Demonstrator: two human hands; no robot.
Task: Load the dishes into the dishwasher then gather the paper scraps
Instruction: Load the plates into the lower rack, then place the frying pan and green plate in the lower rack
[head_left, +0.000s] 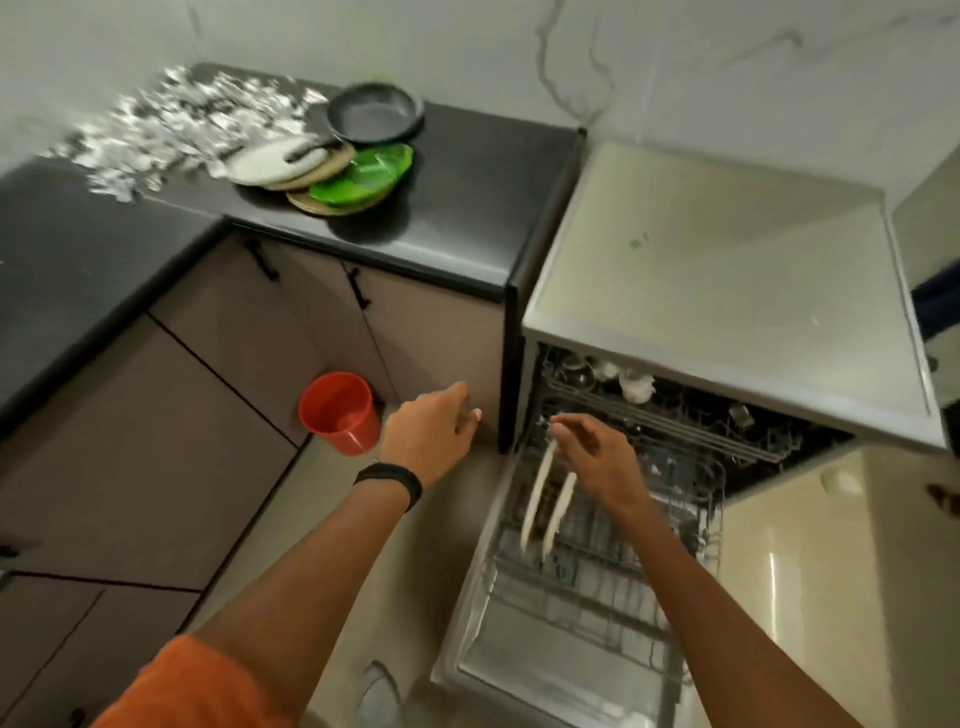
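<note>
Dishwasher (727, 291) sits open beside the black table (467, 218), lower rack (597, 587) pulled out. Paper scraps (182, 130) cover the table's back corner, next to stacked plates (322, 171). Both hands empty, fingers loose: left hand (431, 436) by the cabinet (447, 338), right hand (592, 452) just over two white plates (536, 499) upright in the rack.

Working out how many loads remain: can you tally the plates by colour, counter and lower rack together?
Black round plate on the dark counter: 1
Green plate, stacked: 1
Tan plates, stacked: 2
White speckled plate, stacked: 1
Cream plates upright in the wire lower rack: 2
Total: 7, as far as the overlapping plates show.
</note>
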